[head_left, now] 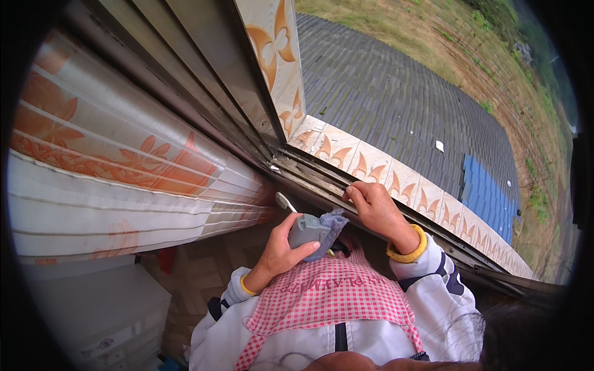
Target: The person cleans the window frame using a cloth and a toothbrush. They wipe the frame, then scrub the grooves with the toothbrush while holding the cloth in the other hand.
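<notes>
My left hand [276,248] is closed round a small blue-grey plastic piece [307,230], boxy with rounded corners; its exact kind does not show. A crumpled grey-blue cloth [334,224] is bunched against that piece. Beyond the fingers a slim white brush [284,201], much like a toothbrush, sticks out at the same hand. My right hand [378,211] reaches over the sliding window's track [315,177], thumb and forefinger pinched together at the metal channel. Whatever lies between those fingertips is too small to name.
A pleated curtain with orange flowers [124,154] hangs at the left, beside the window frame [204,68]. Patterned tiles [371,168] line the outer sill. Outside lies a grey roof [383,80] with a blue patch [486,188]. A white cabinet [105,303] stands lower left.
</notes>
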Available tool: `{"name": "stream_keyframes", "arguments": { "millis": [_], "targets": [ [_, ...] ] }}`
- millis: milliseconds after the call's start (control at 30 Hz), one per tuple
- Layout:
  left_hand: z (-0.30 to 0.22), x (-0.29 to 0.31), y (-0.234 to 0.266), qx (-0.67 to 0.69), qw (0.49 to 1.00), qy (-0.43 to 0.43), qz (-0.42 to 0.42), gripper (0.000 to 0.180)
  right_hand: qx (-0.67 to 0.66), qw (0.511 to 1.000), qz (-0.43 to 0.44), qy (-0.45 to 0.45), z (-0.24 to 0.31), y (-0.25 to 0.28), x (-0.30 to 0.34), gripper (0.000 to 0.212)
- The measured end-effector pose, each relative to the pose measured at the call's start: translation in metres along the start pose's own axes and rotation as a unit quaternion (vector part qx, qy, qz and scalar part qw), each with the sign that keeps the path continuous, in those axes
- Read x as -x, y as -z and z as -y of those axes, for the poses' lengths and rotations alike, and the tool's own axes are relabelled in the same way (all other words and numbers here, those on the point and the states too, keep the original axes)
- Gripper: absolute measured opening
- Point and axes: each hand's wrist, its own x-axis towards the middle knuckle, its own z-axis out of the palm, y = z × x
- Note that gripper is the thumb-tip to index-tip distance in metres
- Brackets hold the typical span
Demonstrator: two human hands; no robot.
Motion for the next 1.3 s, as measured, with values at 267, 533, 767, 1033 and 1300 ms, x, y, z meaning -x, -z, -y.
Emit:
{"name": "stream_keyframes", "arguments": {
  "millis": [267, 533, 767, 1033, 1300],
  "targets": [
    [0.001, 0.001, 0.002, -0.003, 1.000, -0.004, -0.008, 0.046, 0.026, 0.998, -0.037, 0.054, -0.016, -0.052, -0.034, 0.029],
    [-0.001, 0.000, 0.003, -0.026, 1.000, -0.017, 0.004, 0.045, -0.496, 0.865, -0.014, -0.075, -0.022, -0.009, -0.011, 0.035],
    [-0.001, -0.001, 0.003, -0.006, 1.000, -0.003, 0.002, 0.045, -0.090, 0.995, 0.032, 0.021, -0.011, 0.009, 0.012, 0.032],
    [-0.002, 0.002, 0.008, -0.022, 1.000, -0.001, -0.009, 0.044, 0.005, 0.998, 0.035, 0.057, -0.001, -0.024, -0.015, 0.028],
    [0.003, 0.002, 0.011, -0.011, 1.000, -0.004, -0.006, 0.044, -0.118, 0.991, 0.036, 0.042, -0.017, -0.051, -0.013, 0.031]
  ]
}}
